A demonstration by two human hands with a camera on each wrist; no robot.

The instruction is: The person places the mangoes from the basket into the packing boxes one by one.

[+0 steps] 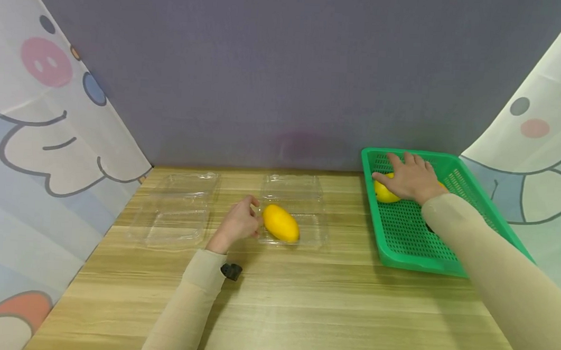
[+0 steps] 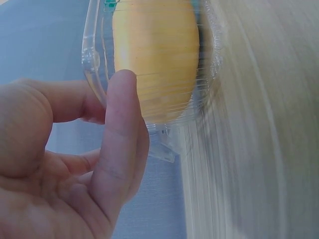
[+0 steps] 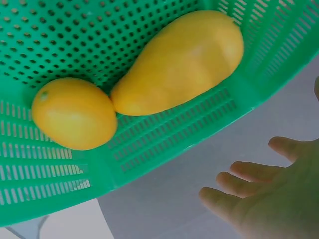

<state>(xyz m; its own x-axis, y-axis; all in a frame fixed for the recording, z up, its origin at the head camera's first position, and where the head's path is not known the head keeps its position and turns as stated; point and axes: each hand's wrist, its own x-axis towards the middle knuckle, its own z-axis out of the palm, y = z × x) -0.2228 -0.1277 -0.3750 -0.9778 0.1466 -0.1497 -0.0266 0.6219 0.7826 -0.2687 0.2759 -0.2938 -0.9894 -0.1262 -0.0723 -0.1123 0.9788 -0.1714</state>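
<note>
In the head view my left hand [image 1: 240, 221] is at the left side of a clear plastic clamshell box [image 1: 313, 229]. Its thumb and curled fingers pinch the box's side at the rim, as the left wrist view shows close up. A smooth yellow mango [image 1: 281, 223] lies at a slant in that box. My right hand [image 1: 410, 177], fingers spread and holding nothing, hovers over the far part of a green perforated basket [image 1: 418, 264]. Inside the basket a rounded yellow fruit [image 3: 75, 113] touches a longer, pear-shaped yellow fruit [image 3: 182, 62]; my hand and sleeve partly hide them in the head view.
Another clear clamshell box [image 1: 178, 225], lid open, stands to the left on the wooden table [image 1: 302, 308]. Behind the table rises a grey wall panel [image 1: 266, 79]. Cartoon-printed curtains [image 1: 41, 109] flank both sides.
</note>
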